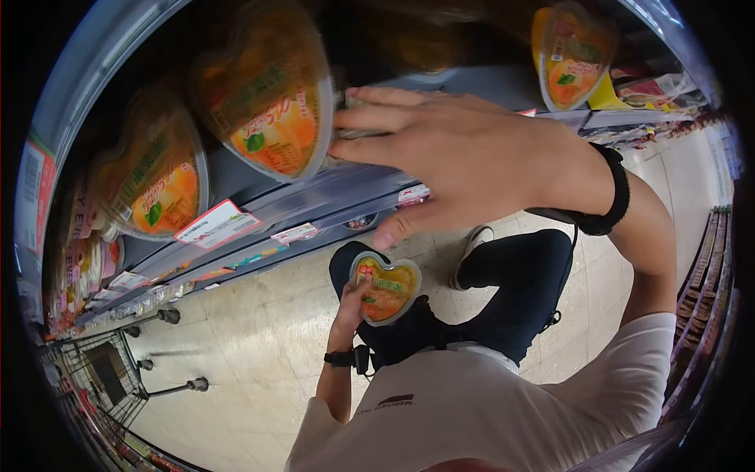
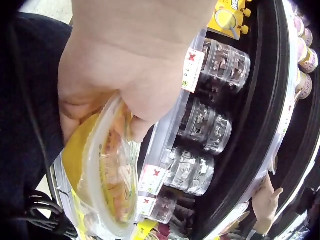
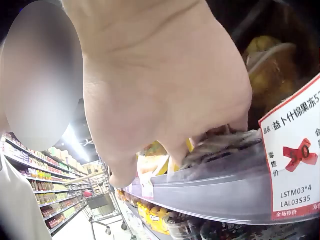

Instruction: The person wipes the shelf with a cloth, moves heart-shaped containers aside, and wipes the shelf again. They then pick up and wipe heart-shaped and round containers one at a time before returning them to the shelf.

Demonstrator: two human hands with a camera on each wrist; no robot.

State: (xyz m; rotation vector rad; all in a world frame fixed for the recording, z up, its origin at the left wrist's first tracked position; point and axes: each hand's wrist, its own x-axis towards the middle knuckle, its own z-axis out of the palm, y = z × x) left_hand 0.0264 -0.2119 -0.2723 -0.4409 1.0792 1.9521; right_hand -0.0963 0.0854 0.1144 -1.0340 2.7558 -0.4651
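My left hand (image 1: 351, 303) holds a heart-shaped fruit jelly cup (image 1: 392, 291) by its edge, low over my leg, thumb on the lid. In the left wrist view the same cup shows side-on, its clear rim towards the camera. My right hand (image 1: 472, 149) is stretched out at the shelf, fingers extended and thumb well apart. Its fingertips are right beside a large upright jelly cup (image 1: 275, 118). In the right wrist view, crinkled clear plastic (image 3: 220, 147) lies under those fingers at the shelf edge; I cannot tell whether they grip it.
Another jelly cup (image 1: 161, 185) stands on the left, one more (image 1: 572, 71) on the right. Price tags (image 1: 219, 224) line the shelf edge. Clear round tubs (image 2: 190, 172) fill a lower shelf. A shopping cart (image 1: 102, 366) stands on the tiled floor (image 1: 252, 346).
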